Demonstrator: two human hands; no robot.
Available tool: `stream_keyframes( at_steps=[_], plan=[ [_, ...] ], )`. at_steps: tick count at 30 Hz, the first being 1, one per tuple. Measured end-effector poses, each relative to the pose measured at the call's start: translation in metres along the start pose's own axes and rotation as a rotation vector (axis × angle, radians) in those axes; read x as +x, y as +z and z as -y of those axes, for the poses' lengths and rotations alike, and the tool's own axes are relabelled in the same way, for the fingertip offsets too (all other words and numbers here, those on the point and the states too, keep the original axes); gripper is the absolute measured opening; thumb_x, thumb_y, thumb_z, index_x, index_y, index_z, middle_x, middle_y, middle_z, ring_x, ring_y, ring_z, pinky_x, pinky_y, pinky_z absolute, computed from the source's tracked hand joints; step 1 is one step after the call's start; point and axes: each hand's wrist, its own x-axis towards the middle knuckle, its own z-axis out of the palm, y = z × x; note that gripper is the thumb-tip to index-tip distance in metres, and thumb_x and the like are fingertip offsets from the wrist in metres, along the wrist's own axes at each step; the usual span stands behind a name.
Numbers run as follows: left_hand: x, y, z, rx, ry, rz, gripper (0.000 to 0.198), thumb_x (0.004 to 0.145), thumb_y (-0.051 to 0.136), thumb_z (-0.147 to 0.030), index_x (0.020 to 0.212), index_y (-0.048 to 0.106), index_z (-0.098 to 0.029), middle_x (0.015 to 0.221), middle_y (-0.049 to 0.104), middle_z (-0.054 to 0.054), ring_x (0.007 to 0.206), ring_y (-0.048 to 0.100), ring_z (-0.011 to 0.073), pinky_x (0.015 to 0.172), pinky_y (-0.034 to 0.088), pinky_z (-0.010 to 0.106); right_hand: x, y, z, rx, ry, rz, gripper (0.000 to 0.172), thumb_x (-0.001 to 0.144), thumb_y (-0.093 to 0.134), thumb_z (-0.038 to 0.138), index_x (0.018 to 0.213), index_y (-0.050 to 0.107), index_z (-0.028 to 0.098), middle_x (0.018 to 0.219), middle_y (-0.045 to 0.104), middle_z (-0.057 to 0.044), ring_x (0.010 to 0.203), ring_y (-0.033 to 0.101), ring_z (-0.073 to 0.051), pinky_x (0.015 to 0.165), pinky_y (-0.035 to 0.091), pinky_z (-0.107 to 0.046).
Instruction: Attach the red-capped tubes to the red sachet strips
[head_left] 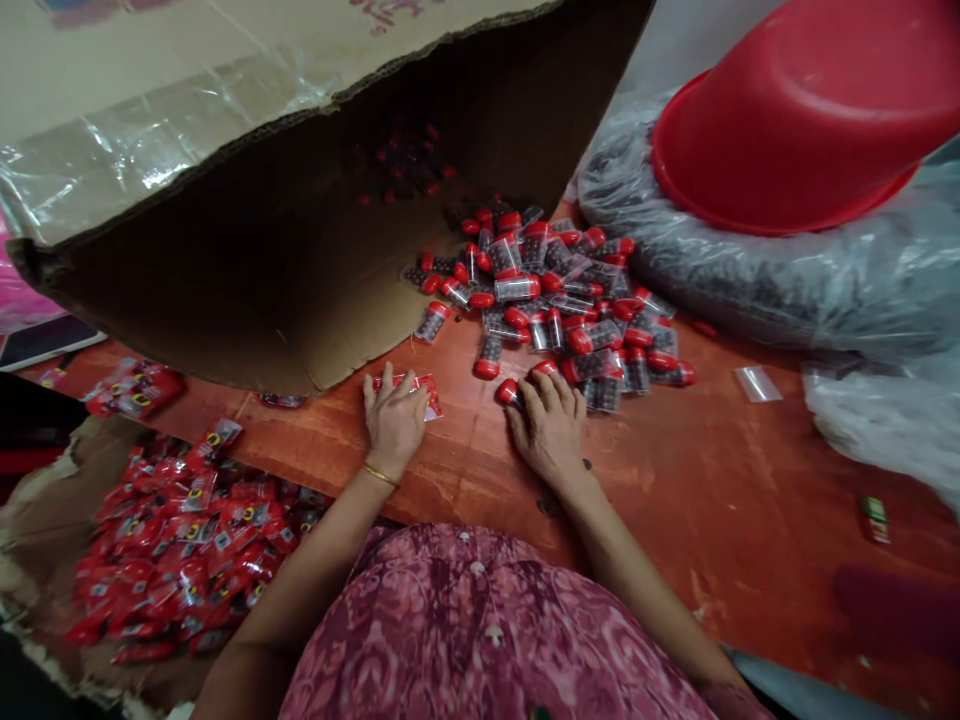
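My left hand (394,418) rests on the reddish table (675,480), fingers over a small red printed packet (426,390). My right hand (551,425) lies palm down beside it, fingertips touching a red-capped clear vial (510,392) at the near edge of a pile of several such vials (570,300). Whether the right fingers grip a vial cannot be made out. The pile spills from the mouth of a large tipped cardboard box (247,260).
A red plastic basin (810,110) leans on clear plastic bags of dark contents (750,270) at the right. A torn carton of red packets (180,540) sits low at the left. A small clear bag (757,384) lies on the table.
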Motion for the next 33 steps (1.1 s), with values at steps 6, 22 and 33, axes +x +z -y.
stream_keyframes(
  at_steps=[6,22,33],
  plan=[
    [0.018,0.001,-0.008,-0.022,-0.125,0.041,0.037,0.089,0.041,-0.035,0.115,0.065,-0.022,0.133,0.054,0.011,0.130,0.039,0.0352,0.107,0.022,0.057,0.000,0.003,-0.001,0.018,0.007,-0.019,0.036,0.089,0.047,0.037,0.116,0.058,0.015,0.125,0.057,-0.014,0.120,0.042,-0.028,0.099,0.028,-0.044],
    [0.031,-0.027,-0.014,-0.206,-0.177,-0.131,0.027,0.085,0.052,-0.037,0.094,0.074,-0.024,0.128,0.059,0.010,0.125,0.045,0.0343,0.103,0.028,0.056,0.014,-0.025,0.023,0.476,0.075,-0.047,0.028,0.087,0.048,0.035,0.106,0.062,0.019,0.113,0.065,-0.012,0.109,0.054,-0.025,0.095,0.038,-0.044],
    [0.002,-0.033,-0.034,-0.814,-0.261,-0.128,0.045,0.077,0.061,-0.045,0.114,0.063,-0.019,0.125,0.061,0.013,0.116,0.055,0.0272,0.096,0.043,0.043,0.043,-0.018,0.073,1.288,0.435,0.179,0.039,0.083,0.046,0.055,0.057,0.044,0.026,0.053,0.046,0.002,0.050,0.040,-0.014,0.050,0.038,-0.029]
  ],
)
